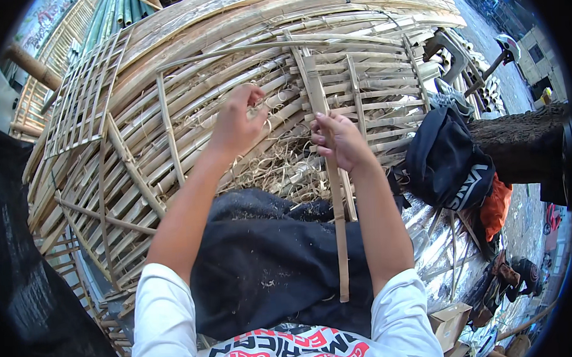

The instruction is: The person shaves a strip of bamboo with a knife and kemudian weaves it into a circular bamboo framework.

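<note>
My right hand (340, 140) is closed round a long flat bamboo strip (336, 205). The strip runs from the bamboo slats ahead down over the dark cloth on my lap, and its lower end hangs free. To the left, my left hand (237, 119) is raised over the slats with its fingers curled together. Pale bamboo shavings (263, 103) show by its fingertips; whether the hand grips any of them is unclear. Beneath and between both hands lies a heap of curly shavings (285, 169) on the bamboo slats (200, 115).
A small bamboo lattice (84, 98) lies at the far left, near a black sheet (21, 254). On the right are a dark bag (451, 158), an orange cloth (495, 211) and a thick log (520, 139). Green bamboo poles (110, 20) lie at the back.
</note>
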Action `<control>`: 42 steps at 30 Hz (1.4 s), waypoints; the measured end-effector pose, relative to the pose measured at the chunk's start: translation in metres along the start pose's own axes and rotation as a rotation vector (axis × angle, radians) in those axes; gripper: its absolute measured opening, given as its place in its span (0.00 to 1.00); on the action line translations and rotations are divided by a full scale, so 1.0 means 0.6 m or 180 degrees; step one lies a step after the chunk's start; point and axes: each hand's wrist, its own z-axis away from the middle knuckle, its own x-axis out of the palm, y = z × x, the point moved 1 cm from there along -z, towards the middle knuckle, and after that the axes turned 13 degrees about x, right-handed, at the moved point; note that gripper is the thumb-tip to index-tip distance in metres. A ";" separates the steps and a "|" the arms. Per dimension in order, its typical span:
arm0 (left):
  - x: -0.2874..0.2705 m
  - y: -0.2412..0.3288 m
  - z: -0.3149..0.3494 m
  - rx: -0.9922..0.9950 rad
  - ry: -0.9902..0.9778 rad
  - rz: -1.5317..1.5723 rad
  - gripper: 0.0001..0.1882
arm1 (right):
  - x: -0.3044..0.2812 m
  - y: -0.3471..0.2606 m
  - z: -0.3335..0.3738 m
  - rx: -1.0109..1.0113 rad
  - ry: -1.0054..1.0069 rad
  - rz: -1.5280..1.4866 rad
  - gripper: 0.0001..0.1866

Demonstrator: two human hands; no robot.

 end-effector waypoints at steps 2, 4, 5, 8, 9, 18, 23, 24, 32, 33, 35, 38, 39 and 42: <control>0.018 -0.087 -0.067 0.0175 -0.0215 -0.0657 0.16 | -0.017 0.016 -0.057 -0.0037 0.0141 -0.0144 0.09; 0.037 -0.162 -0.129 0.0287 -0.0371 -0.1120 0.19 | -0.031 0.018 -0.105 -0.0120 0.0380 -0.0102 0.09; 0.048 -0.199 -0.150 0.0363 -0.0594 -0.1655 0.21 | -0.041 0.022 -0.127 -0.0112 0.0475 -0.0093 0.09; 0.069 -0.281 -0.182 0.0302 -0.1095 -0.2420 0.25 | -0.053 0.019 -0.172 0.0046 0.0267 -0.0199 0.11; 0.073 -0.301 -0.188 0.0163 -0.1213 -0.2635 0.26 | -0.053 0.017 -0.186 0.0012 0.0208 -0.0163 0.13; 0.100 -0.321 -0.241 0.0071 -0.1510 -0.2472 0.26 | -0.066 -0.008 -0.259 -0.0042 0.0486 0.0056 0.13; 0.107 -0.321 -0.283 0.0269 -0.1405 -0.2590 0.28 | -0.069 -0.056 -0.265 -0.0198 0.0637 0.0192 0.12; 0.111 -0.326 -0.283 0.0268 -0.1391 -0.2589 0.28 | -0.069 -0.065 -0.266 -0.0248 0.0658 0.0176 0.12; 0.155 -0.339 -0.254 0.0326 -0.1279 -0.2138 0.27 | -0.082 -0.090 -0.288 -0.0049 0.0729 0.0018 0.14; 0.156 -0.343 -0.251 0.0266 -0.1246 -0.2093 0.27 | -0.082 -0.088 -0.290 -0.0092 0.0684 -0.0033 0.14; 0.147 -0.343 -0.251 0.0198 -0.1205 -0.2047 0.28 | -0.073 -0.084 -0.292 -0.0107 0.0629 -0.0067 0.13; 0.140 -0.348 -0.258 0.0106 -0.1185 -0.2212 0.30 | -0.070 -0.078 -0.287 -0.0362 0.0795 0.0127 0.11; 0.136 -0.351 -0.264 0.0090 -0.1193 -0.2192 0.30 | -0.074 -0.080 -0.292 -0.0489 0.0791 0.0229 0.12; 0.117 -0.353 -0.277 -0.0061 -0.1291 -0.2179 0.33 | -0.082 -0.080 -0.304 -0.0707 0.0937 0.0660 0.15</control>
